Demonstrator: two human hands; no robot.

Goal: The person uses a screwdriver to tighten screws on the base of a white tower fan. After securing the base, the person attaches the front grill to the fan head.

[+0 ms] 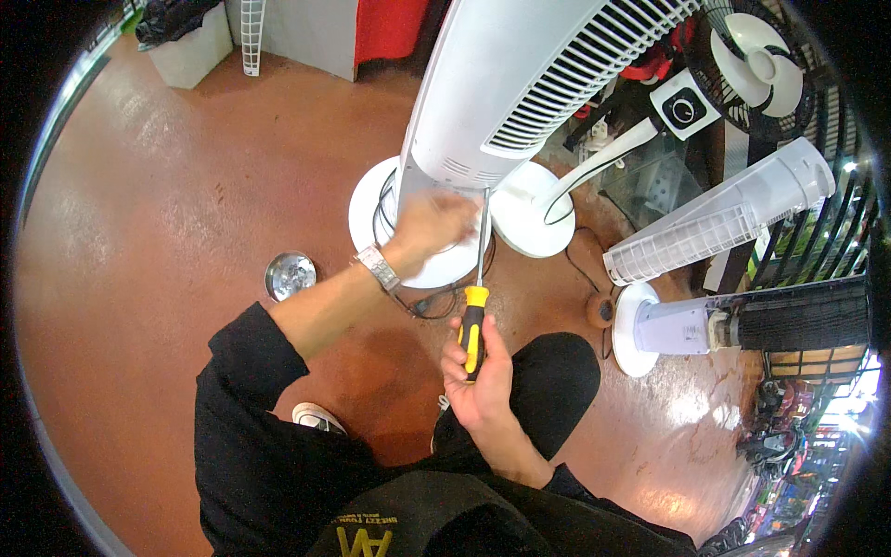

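Note:
A tall white tower fan [452, 121] stands in front of me on its round white base [371, 190], its slatted side facing right. My right hand [484, 379] is closed around the yellow and black handle of a long screwdriver [476, 320]. The shaft points away from me, and its tip meets the lower housing just below the small vents. Close to that spot is my left hand [432, 226], with a metal watch on the wrist. Motion smears its fingers, so whether they hold anything is unclear. A dark cord [436, 311] curls around the base.
A shiny metal bowl [290, 277] sits on the reddish floor at left. To the right are a white pedestal fan [687, 107], a white fan grille housing [724, 213] and an opened tower fan [682, 325] lying sideways in view. A white bin [190, 56] stands far left.

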